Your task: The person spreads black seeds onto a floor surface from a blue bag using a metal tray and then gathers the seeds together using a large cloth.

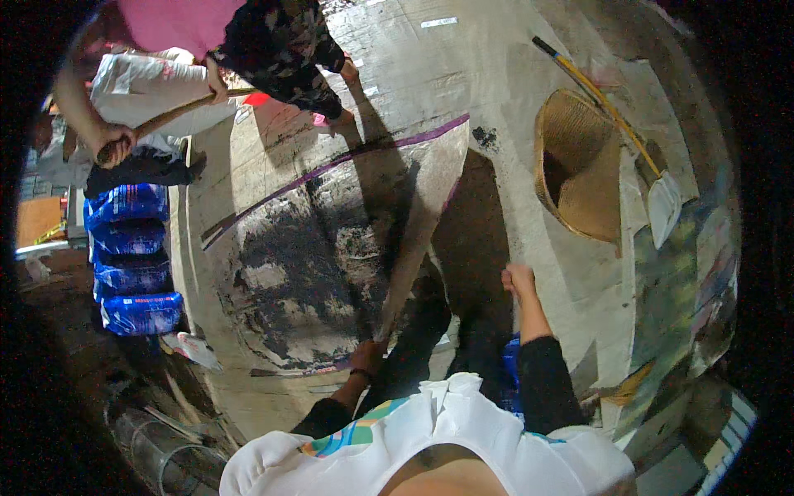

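Note:
My left hand point(367, 358) is closed on the gathered edge of a pale sheet point(428, 217) with purple trim, low in the centre of the view. From the hand, a folded strip of the sheet runs up to its far corner. Dark, patchy material point(298, 273) covers much of the sheet's middle. My right hand point(520, 279) is curled into a fist to the right, apart from the sheet, and no object shows in it. Right of it, a woven basket point(583, 167) lies on its side on the floor.
Another person point(279, 49) at the upper left grips a wooden pole point(177, 115). Blue plastic packages point(142, 313) are stacked at the left, below a large white sack point(149, 90). A yellow-handled tool point(611, 111) with a white blade lies beyond the basket. A clear cylindrical container point(161, 459) is lower left.

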{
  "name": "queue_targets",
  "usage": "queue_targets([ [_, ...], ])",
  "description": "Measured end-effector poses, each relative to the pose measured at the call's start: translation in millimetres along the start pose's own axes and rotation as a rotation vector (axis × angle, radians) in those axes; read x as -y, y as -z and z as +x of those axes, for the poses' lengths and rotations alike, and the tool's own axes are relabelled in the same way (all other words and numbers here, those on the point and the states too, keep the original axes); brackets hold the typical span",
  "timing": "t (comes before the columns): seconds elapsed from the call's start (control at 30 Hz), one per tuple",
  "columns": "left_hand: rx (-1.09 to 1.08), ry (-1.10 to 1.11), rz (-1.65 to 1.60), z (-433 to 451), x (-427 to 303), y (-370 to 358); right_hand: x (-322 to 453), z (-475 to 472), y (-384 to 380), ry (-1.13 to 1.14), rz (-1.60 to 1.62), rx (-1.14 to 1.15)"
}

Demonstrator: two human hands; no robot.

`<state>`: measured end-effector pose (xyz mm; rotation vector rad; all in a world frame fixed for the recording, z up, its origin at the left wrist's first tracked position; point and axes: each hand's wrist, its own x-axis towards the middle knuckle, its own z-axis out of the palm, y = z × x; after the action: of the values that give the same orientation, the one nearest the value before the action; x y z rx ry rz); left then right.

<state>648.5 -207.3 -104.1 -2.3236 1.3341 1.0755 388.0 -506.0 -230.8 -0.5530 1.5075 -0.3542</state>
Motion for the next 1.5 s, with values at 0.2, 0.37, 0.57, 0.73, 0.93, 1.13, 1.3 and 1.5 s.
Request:
queue_targets([
  [0.2,-0.205,0.065,-0.051,1,7,-31,109,86,-119,0.118,-0.595,0.014],
  [0.37,-0.086,0.204,0.052,-17,-20,-32,90,234,-168,0.118,-0.631,-0.126],
  [0.57,0.037,0.318,-0.217,-44,-39,-57,137,350,-217,0.120,-0.445,0.171],
  [0.73,0.163,0.481,-0.526,-58,-61,-81,188,401,-262,0.138,-0.221,0.189],
  [0.93,-0.117,0.325,-0.339,-7,-84,-29,215,470,-253,0.855,-1.490,0.066],
  [1.13,-0.107,0.375,-0.204,-22,-84,-48,187,399,-222,0.844,-0.948,0.256],
  [1.3,-0.257,0.519,-0.318,-40,-102,-50,162,179,-227,0.806,-0.795,0.635],
  [1.5,-0.319,0.680,-0.157,-35,-114,-26,138,36,-213,1.019,-1.062,0.749],
])
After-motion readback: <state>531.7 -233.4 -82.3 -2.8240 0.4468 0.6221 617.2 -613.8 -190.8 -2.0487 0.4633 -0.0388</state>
